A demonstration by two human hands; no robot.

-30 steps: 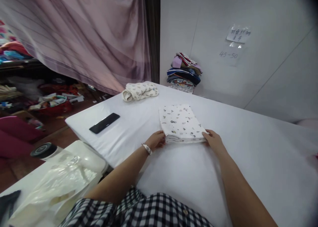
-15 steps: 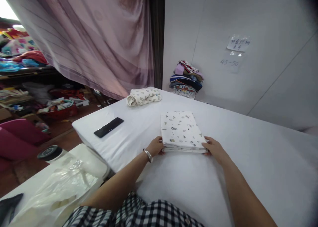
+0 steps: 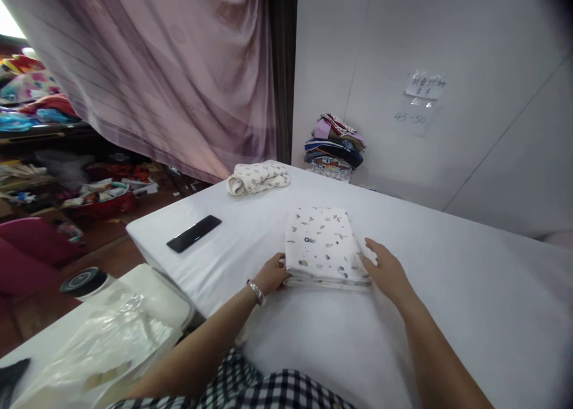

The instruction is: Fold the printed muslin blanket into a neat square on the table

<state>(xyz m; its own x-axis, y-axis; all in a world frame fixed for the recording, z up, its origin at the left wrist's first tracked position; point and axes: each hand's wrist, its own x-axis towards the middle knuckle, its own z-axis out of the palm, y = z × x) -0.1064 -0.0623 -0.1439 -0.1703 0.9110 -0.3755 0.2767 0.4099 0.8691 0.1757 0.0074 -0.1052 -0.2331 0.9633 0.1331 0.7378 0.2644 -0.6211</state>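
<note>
A folded white cloth printed with small motifs lies flat on the white-covered table, its layered edge toward me. At its near left corner, my left hand is closed, with the fingertips partly hidden by the fabric. My right hand is beside the right edge, thumb and fingers apart, the fingertips at or just off the cloth; contact is hard to make out. Farther back lies a loosely rolled cloth with a similar print.
Left of the cloth lies a black phone. A stack of folded clothes stands at the back by the wall. On a lower white surface at left are clear plastic bags and a black-lidded container. A pink curtain hangs behind.
My right hand has let go of the near right corner and moved up along the right side, fingers spreading. The left hand stays at its corner. The view has shifted slightly.
</note>
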